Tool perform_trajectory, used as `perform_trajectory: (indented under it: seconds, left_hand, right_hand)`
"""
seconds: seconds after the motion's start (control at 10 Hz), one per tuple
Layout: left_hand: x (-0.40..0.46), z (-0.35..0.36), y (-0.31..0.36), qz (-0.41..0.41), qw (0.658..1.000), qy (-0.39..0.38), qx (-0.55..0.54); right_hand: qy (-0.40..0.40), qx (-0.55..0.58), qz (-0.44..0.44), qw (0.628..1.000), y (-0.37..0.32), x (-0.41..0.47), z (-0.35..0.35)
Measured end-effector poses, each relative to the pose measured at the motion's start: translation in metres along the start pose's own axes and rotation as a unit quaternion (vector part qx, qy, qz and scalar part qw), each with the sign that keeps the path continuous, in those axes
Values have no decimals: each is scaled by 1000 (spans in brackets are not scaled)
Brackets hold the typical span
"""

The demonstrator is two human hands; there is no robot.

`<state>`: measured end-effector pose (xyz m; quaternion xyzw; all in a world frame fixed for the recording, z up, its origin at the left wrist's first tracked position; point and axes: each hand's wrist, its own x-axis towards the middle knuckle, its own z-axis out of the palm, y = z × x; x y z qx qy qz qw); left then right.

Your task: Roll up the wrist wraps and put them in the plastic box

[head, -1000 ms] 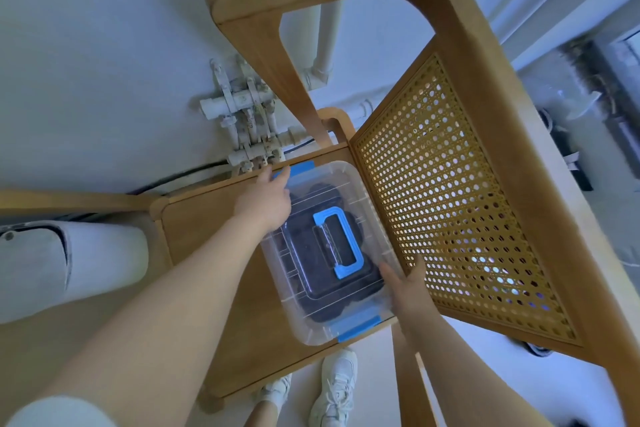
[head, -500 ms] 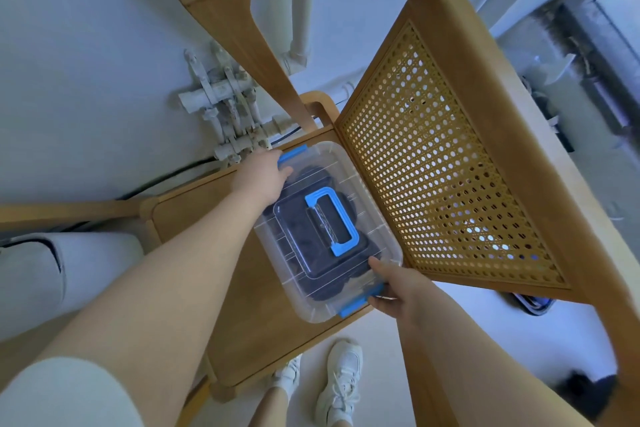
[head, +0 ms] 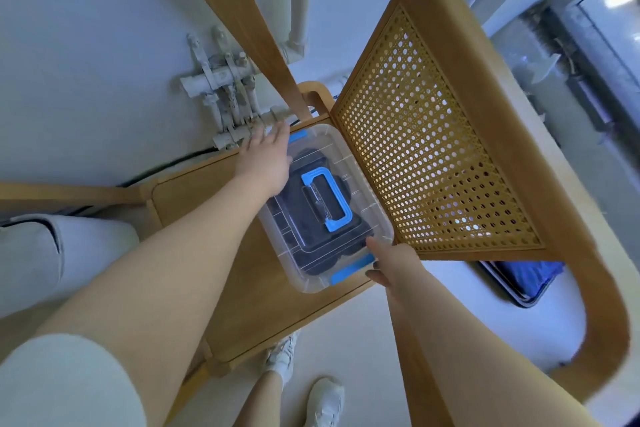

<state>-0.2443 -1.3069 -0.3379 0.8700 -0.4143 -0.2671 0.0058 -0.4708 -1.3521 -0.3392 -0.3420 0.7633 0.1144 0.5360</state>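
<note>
While the lidded plastic box [head: 377, 218] sits on the chair seat [head: 207, 211] with dark wrist wraps [head: 313, 248] inside, its near blue latch [head: 351, 269] is pinched by the right hand [head: 394, 265], the left hand [head: 265, 159] spread flat at the far end.

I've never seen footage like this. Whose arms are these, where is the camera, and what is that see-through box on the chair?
There is no machine here. A person wears a camera on the head, so you look forward and down along their own two arms. The clear plastic box sits on the wooden chair, against its woven back. Its lid is on, with a blue handle lying flat and a blue clip at each end. The dark shapes inside are probably the rolled wrist wraps. The left hand lies flat at the far end, fingers straight. The right hand pinches the near blue clip, probably latching it. The person's white shoes show below.
</note>
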Motion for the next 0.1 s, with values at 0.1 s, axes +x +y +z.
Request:
perform_trajectory:
  seconds: [0.1]
  left_hand:
    - [-34, -19, 5, 66, 996, 49, -39]
  right_hand:
    - [69, -69, -173, 980, 2, -35, -7]
